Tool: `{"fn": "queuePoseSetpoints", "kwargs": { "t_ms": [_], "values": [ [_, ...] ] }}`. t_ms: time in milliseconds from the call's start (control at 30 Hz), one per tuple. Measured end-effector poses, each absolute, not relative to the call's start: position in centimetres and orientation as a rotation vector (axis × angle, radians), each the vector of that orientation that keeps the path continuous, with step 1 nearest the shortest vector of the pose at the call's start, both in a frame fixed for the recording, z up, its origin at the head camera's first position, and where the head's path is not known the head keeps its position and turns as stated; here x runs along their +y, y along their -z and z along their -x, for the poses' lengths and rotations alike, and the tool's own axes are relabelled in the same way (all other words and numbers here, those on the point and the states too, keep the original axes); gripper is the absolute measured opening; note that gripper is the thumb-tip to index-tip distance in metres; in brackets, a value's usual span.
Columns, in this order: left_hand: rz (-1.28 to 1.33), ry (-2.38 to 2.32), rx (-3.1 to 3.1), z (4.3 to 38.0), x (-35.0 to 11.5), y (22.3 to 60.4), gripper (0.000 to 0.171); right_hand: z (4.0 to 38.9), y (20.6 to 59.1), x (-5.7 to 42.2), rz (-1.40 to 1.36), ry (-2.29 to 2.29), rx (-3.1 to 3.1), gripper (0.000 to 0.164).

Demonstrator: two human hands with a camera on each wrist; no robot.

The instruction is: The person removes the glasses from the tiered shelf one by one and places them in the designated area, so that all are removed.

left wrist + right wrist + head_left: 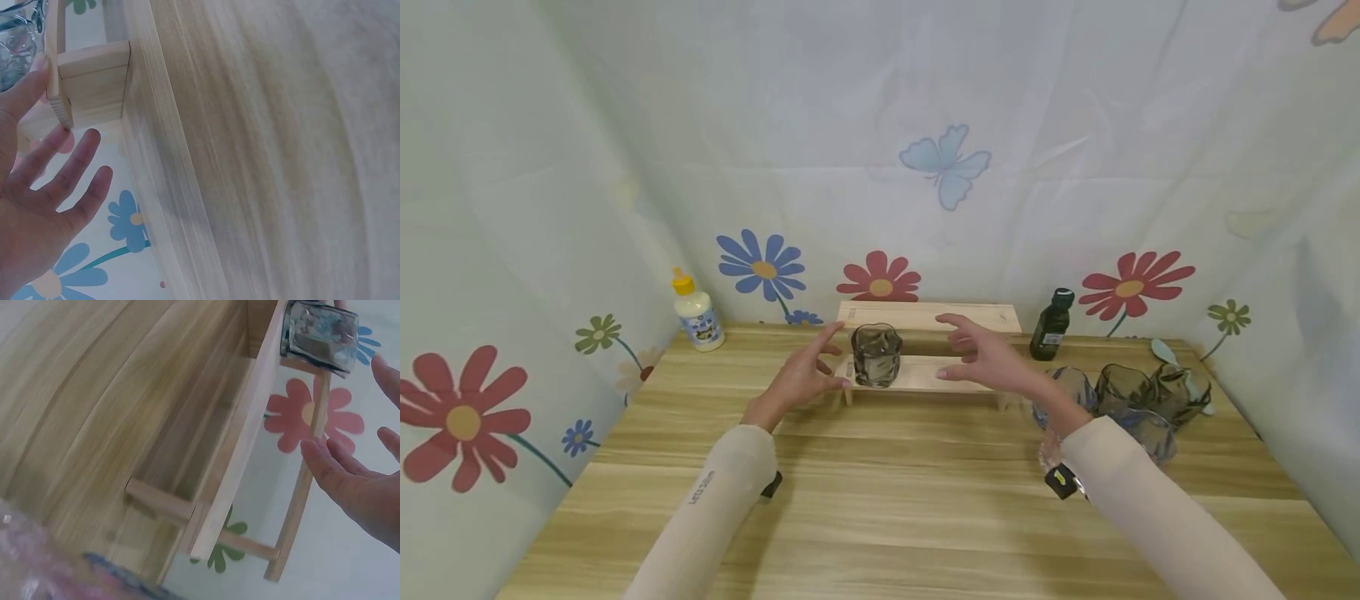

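Note:
A dark grey, wavy-sided drinking glass [877, 357] stands on the lower step of a two-step wooden rack [928, 315], towards its left end. To the left of the glass is my left hand [800, 373], fingers spread. In the left wrist view its thumb [32, 87] lies at the board's edge close to the glass, and a fingertip is right at the board's end. My right hand [996, 358] hovers over the rack's right half, fingers apart and lightly bent, with nothing in it. The right wrist view shows it away from the glass [322, 336].
Several blue and grey glasses [1122, 390] cluster at the right, partly behind my right forearm, with a clear pinkish one [1049, 450]. A pale spoon [1163, 350] leans there. A dark bottle [1051, 327] stands right of the rack; a yellow-capped bottle [700, 321] stands far left.

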State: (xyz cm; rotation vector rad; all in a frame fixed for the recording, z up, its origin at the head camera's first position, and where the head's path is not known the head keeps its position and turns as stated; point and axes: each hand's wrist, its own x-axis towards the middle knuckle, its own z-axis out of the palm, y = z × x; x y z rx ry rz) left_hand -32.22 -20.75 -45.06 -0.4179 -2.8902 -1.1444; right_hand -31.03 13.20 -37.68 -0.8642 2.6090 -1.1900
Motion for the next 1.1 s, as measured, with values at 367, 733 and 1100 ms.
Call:
{"fn": "queuePoseSetpoints", "kwargs": {
  "t_ms": [367,733,1100],
  "values": [
    [0.425,1.131,-2.896,32.0,-20.7,45.0,0.1,32.9,39.6,8.2,0.927,1.155,2.52,0.087],
    [0.418,1.108,-2.887,32.2,-20.6,44.8,0.1,33.4,40.7,5.1,0.951,1.216,2.605,0.087],
    [0.456,1.113,-2.874,31.9,-20.7,44.9,0.1,33.1,41.8,2.7,0.813,1.226,2.664,0.098]
  ]
}}
